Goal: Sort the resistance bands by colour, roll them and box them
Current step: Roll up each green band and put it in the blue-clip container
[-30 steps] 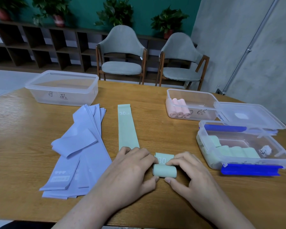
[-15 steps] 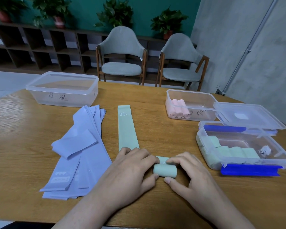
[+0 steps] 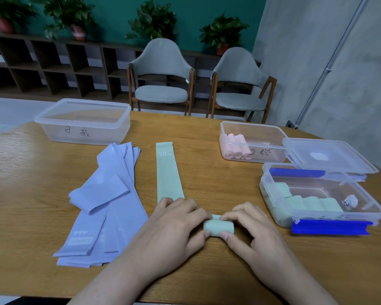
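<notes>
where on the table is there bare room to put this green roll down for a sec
Bare wood lies between the flat green band and the pink box, and at the left edge beside the purple bands. The right side is crowded by the green box and a loose lid.

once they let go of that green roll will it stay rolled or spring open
Probably loosens: both hands pinch the green roll shut, and nothing fastens it. It looks soft and light. Being round, it may roll on the smooth table.
</notes>
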Available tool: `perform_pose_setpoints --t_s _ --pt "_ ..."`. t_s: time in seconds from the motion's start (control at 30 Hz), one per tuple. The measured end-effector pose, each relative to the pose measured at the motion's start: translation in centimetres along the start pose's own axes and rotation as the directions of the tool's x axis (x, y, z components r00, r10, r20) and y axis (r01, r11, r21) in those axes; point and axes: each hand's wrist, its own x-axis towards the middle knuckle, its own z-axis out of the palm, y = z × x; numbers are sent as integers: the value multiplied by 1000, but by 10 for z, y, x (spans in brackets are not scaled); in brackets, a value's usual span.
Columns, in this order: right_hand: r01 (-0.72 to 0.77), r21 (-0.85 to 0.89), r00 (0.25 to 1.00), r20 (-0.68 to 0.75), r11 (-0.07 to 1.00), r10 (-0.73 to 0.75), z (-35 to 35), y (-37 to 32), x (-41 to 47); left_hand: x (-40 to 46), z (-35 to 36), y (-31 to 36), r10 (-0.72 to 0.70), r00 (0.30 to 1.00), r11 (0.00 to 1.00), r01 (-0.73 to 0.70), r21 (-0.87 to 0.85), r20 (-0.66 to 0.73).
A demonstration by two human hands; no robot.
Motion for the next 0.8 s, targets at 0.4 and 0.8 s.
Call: perform_pose_setpoints --t_s 0.4,0.8 --pt "11 -101 1000 -10 995 -12 3 -3 1 16 -12 9 -57 994 986 42 161 90" --pt "-45 -96 999 -25 994 43 9 0 7 39 -19 34 -160 966 927 76 368 205"
